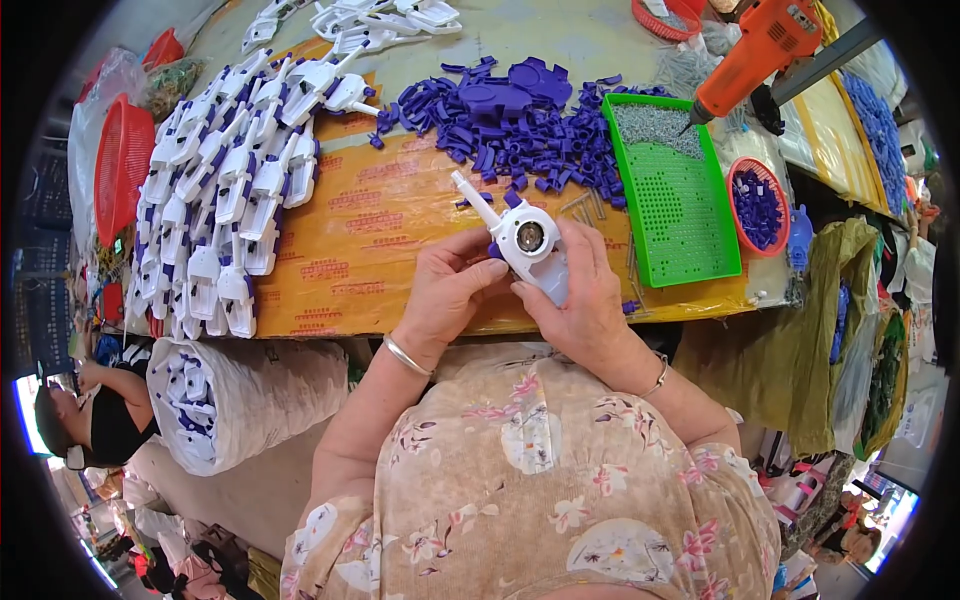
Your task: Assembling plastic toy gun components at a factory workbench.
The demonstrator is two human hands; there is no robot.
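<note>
Between my two hands, above the near edge of the table, is a white plastic device body (529, 232) with a long thin nozzle pointing up and left. A round dark opening with a metallic look sits in its middle, and small purple pieces show at its edge. My left hand (445, 285) grips its left side, thumb and fingers pinched by a purple piece. The right hand (588, 290) holds the other side, fingers laid along the housing. Just beyond lies a heap of loose purple plastic parts (540, 130). A few thin metal rods (590, 208) rest beside my right hand.
Rows of white-and-purple housings (225, 190) cover the table's left. On the right stand a green tray (690, 230) of small screws, a red basket (757, 215) of purple parts and a hanging orange power screwdriver (757, 55). A white sack (250, 400) is at lower left.
</note>
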